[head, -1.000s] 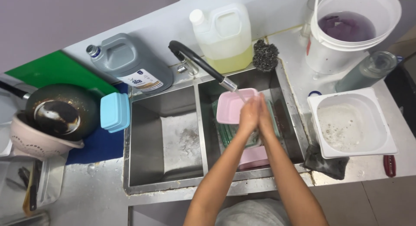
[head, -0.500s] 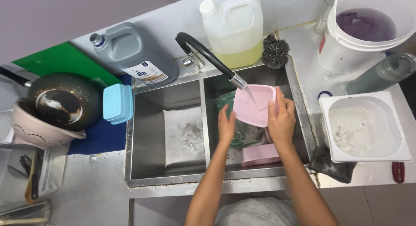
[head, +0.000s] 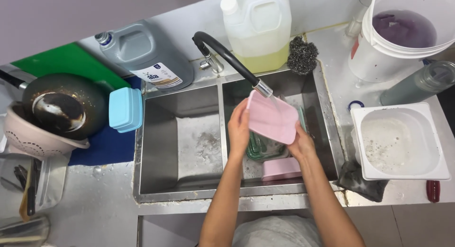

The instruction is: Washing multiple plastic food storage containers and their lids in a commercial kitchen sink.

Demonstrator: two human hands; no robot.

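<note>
A: Start big. What fills the middle?

B: A stainless steel double-basin sink [head: 180, 147]. At 12 o'clock from it stand a grey plastic jug [head: 142, 53] and a white jug of yellow liquid [head: 258, 26]; at 1 o'clock, a white bucket holding purple liquid [head: 403, 34]; at 3 o'clock, a white square tub [head: 400, 143].

A: And the faucet?

B: The black curved faucet [head: 227, 55] reaches over the right basin, its tip just above a pink rectangular plastic lid [head: 271, 118].

A: Who holds the lid?

B: Both hands. The left hand [head: 238, 128] is clamped on its 9 o'clock edge, the right hand [head: 301, 143] grips its 4 o'clock corner. The lid is tilted under the stream.

A: Changed from 1 second ago?

B: Then the hands were pressed together in front of the lid; now they sit apart on opposite edges, and the lid has turned flatter toward the camera.

A: Smaller things?

B: A pink container [head: 280, 169] lies below the lid, at the basin's 6 o'clock side. A steel wool scrubber [head: 302, 55] rests at 12 o'clock.
</note>
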